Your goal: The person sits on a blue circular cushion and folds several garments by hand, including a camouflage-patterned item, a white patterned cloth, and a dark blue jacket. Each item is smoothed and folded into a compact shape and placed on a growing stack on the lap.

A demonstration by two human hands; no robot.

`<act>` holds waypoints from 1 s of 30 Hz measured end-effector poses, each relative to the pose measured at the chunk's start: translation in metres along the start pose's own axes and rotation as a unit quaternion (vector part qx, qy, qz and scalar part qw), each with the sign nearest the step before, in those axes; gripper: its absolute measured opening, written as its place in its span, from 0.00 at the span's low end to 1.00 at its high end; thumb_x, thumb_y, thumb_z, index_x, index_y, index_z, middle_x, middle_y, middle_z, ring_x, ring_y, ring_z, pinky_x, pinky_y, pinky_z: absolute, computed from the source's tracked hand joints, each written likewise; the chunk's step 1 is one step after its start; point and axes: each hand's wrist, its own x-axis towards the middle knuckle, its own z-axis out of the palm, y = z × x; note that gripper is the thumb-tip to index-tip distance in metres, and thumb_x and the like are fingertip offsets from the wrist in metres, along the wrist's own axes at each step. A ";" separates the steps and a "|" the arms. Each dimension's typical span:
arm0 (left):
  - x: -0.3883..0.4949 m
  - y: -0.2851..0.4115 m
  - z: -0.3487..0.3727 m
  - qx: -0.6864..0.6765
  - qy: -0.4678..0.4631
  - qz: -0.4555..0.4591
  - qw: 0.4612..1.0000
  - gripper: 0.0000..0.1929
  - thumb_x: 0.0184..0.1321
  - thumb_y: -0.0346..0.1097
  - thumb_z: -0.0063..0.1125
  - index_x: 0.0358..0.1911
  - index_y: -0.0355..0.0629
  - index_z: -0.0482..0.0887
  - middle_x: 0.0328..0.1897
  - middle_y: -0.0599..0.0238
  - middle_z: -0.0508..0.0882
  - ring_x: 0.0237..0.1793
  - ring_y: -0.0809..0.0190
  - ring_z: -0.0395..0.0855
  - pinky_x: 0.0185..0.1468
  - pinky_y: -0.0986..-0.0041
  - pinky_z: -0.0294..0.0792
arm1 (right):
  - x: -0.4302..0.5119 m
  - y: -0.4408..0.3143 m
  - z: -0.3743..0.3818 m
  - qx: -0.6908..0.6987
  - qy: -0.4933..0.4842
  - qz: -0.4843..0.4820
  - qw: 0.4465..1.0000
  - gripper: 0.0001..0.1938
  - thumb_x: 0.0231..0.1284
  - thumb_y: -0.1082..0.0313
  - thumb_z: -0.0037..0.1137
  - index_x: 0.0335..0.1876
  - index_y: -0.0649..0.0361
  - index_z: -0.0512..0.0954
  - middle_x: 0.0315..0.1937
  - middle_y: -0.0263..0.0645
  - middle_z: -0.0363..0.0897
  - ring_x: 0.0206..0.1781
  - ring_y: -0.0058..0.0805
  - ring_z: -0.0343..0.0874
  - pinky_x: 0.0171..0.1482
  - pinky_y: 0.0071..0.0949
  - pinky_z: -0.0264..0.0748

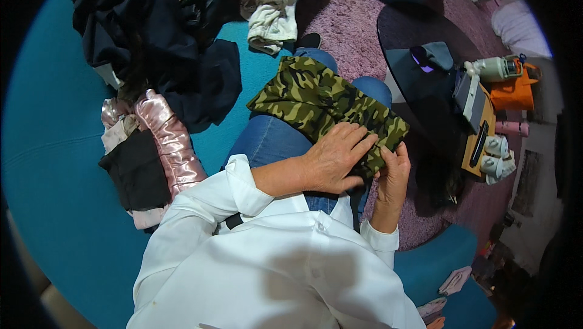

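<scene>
A folded camouflage garment (314, 96) in green, brown and black lies across my lap, over blue jeans (273, 135). My left hand (334, 156) rests palm down on its near edge, fingers a little apart, the thumb toward my body. At the right-hand corner, my right hand (394, 169) pinches the cloth between thumb and fingers. Part of the near edge is hidden under my left hand. Left of my lap, a stack on the teal sofa (54, 183) holds a shiny pink satin garment (171, 146) and a folded black cloth (139, 172).
Dark navy clothing (150, 42) and a crumpled whitish garment (273, 19) lie farther along the sofa. To the right, a low dark table (410, 83) bears a grey-blue cap (437, 55) and a wooden tray (471, 158) with white mugs (494, 165). Folded clothes (455, 280) sit on teal seating, lower right.
</scene>
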 end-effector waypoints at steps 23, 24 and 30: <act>-0.058 -0.094 -0.065 -0.594 0.339 -0.386 0.619 0.18 0.70 0.31 0.60 0.60 0.32 0.75 0.58 0.54 0.84 0.53 0.57 0.86 0.55 0.59 0.82 | 0.109 0.048 0.092 -0.285 -0.106 -0.193 0.933 0.12 0.66 0.72 0.63 0.52 0.63 0.79 0.46 0.35 0.80 0.43 0.19 0.78 0.43 0.18 0.75; -0.059 -0.096 -0.066 -0.600 0.342 -0.381 0.614 0.19 0.70 0.31 0.60 0.60 0.32 0.75 0.58 0.54 0.84 0.53 0.57 0.86 0.56 0.59 0.82 | 0.113 0.045 0.092 -0.304 -0.101 -0.203 0.925 0.12 0.67 0.71 0.62 0.53 0.63 0.79 0.46 0.36 0.80 0.45 0.21 0.78 0.44 0.19 0.76; -0.063 -0.100 -0.065 -0.555 0.373 -0.396 0.629 0.22 0.66 0.30 0.65 0.61 0.38 0.73 0.56 0.55 0.81 0.49 0.59 0.87 0.46 0.68 0.84 | 0.135 0.044 0.093 -0.333 -0.097 -0.205 0.915 0.15 0.70 0.64 0.62 0.55 0.64 0.80 0.45 0.36 0.81 0.47 0.22 0.79 0.46 0.21 0.76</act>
